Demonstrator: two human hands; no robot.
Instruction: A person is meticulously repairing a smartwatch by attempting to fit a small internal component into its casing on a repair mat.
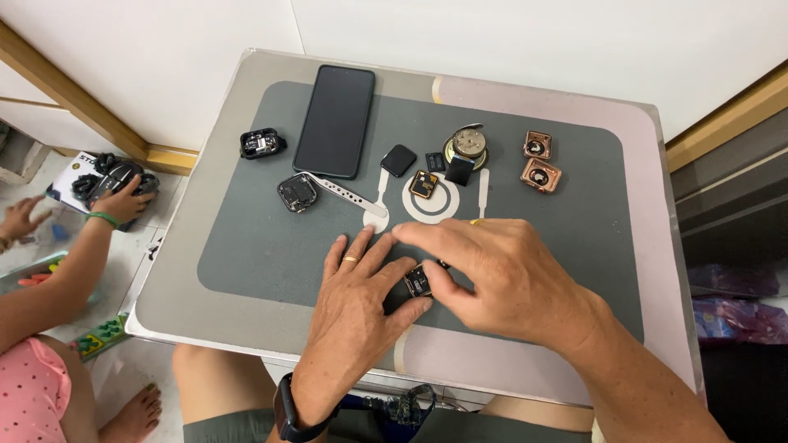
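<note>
Watch part [418,281], small and dark, sits on the gray mat [246,246] near the front edge, pinched between both hands: left hand [355,303] and right hand [501,279] both squeeze it.

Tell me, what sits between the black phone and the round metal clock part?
In the head view, a small black square screen lies between the phone and the round clock part.
</note>
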